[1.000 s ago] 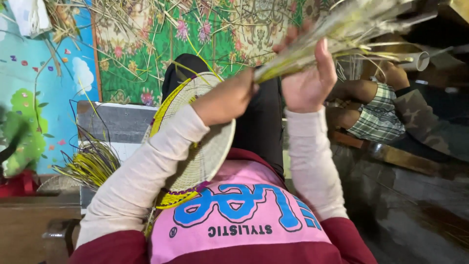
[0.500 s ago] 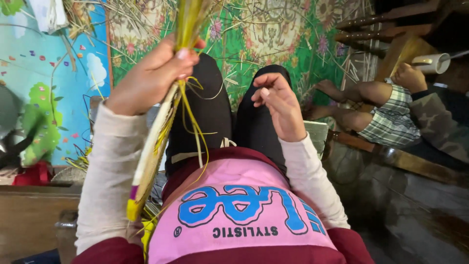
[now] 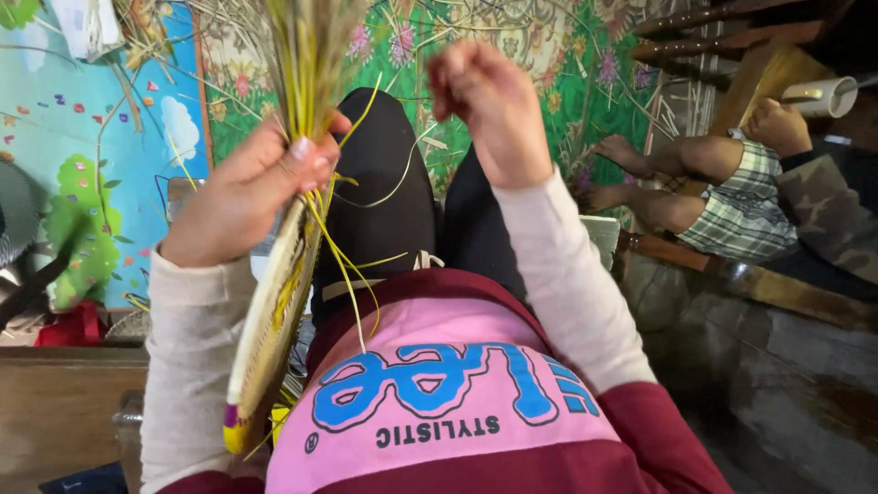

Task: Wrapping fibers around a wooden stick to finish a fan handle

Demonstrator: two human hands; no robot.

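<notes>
**Woven fan braced in one hand, strand drawn up with the other**

Head view: a flat woven fan (image 3: 274, 302), pale with a yellow and purple edge, is held edge-on by the left hand (image 3: 247, 197), whose grip is clenched where the weave meets a bundle of loose yellow-green grass stalks (image 3: 311, 64) rising above the fingers. It appears to be gripped there so that the unfinished stalks are kept together and steady. The right hand (image 3: 489, 110) is raised just beside the bundle, its fingers pinched shut; a thin pale strand (image 3: 393, 187) curves between the two hands, though whether its end is caught in that pinch cannot be told. Black-clad knees (image 3: 384, 192) are drawn up beneath. A green flowered mat (image 3: 567, 82) lies beyond, and another person's bare legs (image 3: 668, 178) rest at the right.
</notes>
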